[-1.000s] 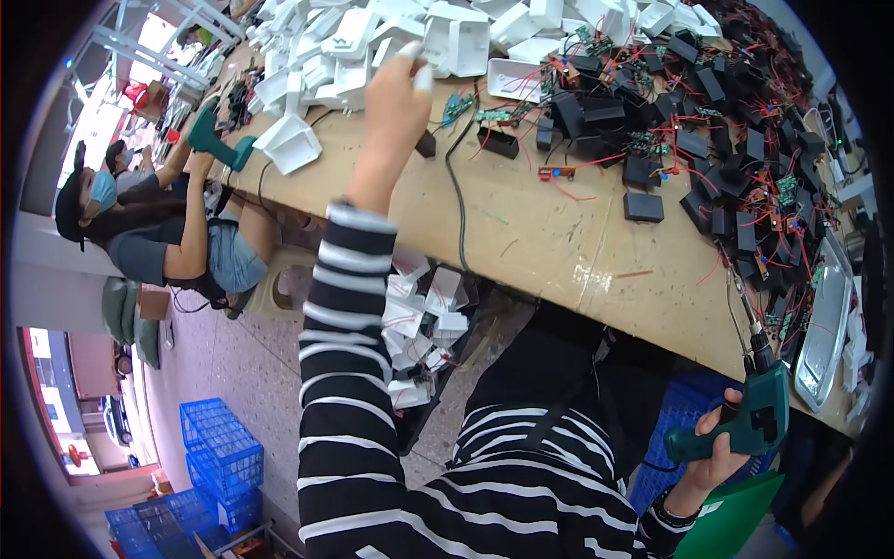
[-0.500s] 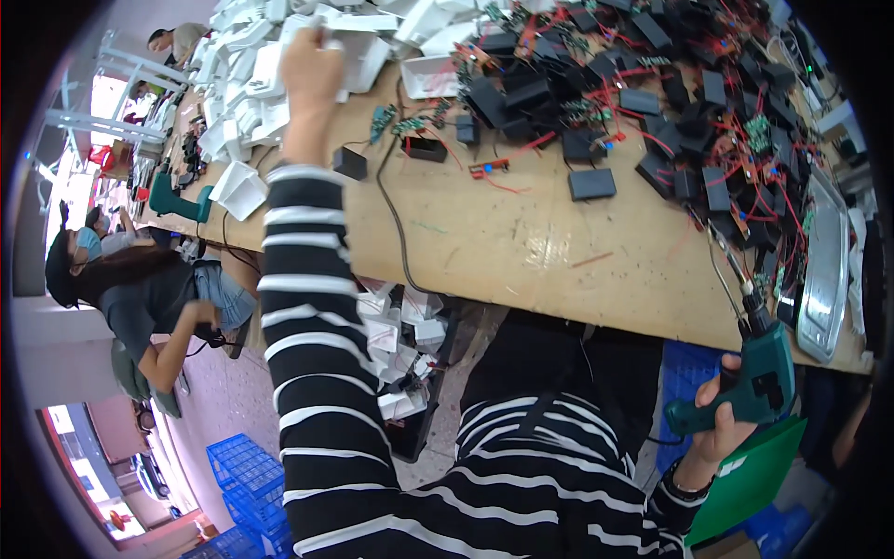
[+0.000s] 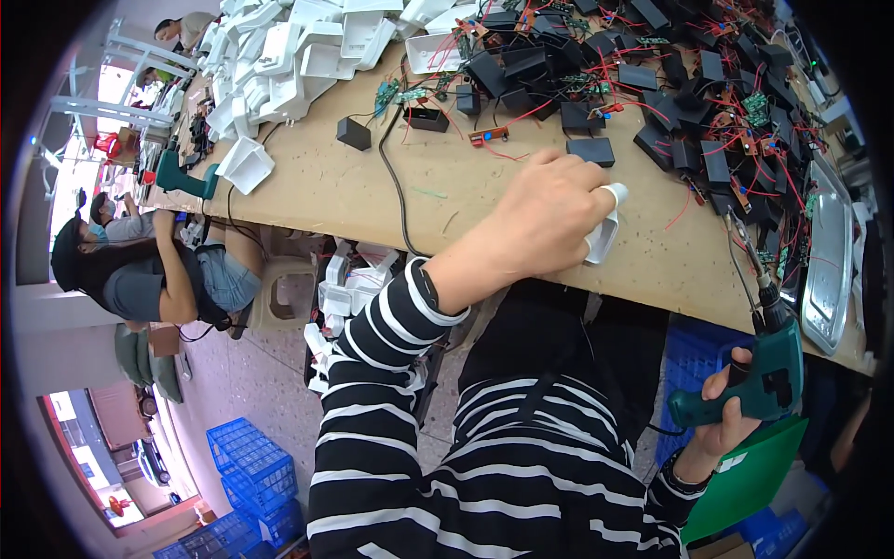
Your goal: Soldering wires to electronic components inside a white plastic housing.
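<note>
My left hand (image 3: pixel 556 214) is closed on a white plastic housing (image 3: pixel 606 233) low over the table near its front edge; the fingers cover most of it. Just beyond lies a small black box (image 3: pixel 590 151). At the lower right, my right hand (image 3: pixel 728 410) grips a green electric screwdriver (image 3: pixel 775 373) by its handle, its bit tilted up toward the table. A small circuit board with red wires (image 3: pixel 489 136) lies beyond my left hand, near another black box (image 3: pixel 353 133).
White housings (image 3: pixel 279 56) heap at the far left, black boxes with wired boards (image 3: pixel 540 65) at the far right. A metal tray (image 3: pixel 824 270) lies at the right edge. Another green power tool (image 3: pixel 186 177) lies at left. A black cable (image 3: pixel 396 186) crosses the table. A seated person (image 3: pixel 158 279) is at left.
My left hand has come from the white heap toward me and to the right, bringing a white housing. The right hand keeps its hold on the screwdriver, almost still.
</note>
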Tool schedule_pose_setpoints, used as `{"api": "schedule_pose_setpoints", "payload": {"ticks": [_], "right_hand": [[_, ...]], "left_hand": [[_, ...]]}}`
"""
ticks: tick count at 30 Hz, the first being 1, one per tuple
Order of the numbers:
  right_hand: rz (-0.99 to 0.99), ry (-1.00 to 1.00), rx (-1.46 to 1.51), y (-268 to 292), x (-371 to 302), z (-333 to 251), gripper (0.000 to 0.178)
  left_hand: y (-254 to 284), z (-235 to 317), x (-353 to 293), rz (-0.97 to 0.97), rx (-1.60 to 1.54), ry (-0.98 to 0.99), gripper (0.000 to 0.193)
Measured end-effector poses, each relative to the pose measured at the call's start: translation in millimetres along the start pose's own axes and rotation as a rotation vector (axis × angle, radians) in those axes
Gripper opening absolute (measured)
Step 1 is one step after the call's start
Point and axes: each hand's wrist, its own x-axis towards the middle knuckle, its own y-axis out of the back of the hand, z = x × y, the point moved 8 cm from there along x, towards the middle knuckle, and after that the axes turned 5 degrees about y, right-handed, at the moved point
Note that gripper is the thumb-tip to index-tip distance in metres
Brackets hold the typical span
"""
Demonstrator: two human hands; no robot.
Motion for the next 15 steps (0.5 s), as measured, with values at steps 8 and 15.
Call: {"api": "schedule_pose_setpoints", "payload": {"ticks": [8,15], "right_hand": [[-0.012,-0.007,0.023,-3,-5,-1,0.059],[-0.002,-0.011,0.008,1,-6,0,0.058]], "left_hand": [[28,-3,-18,0.170,-0.073,-0.085,0.022],[119,-194,-41,0.404,0.124,0.650,0.026]]}}
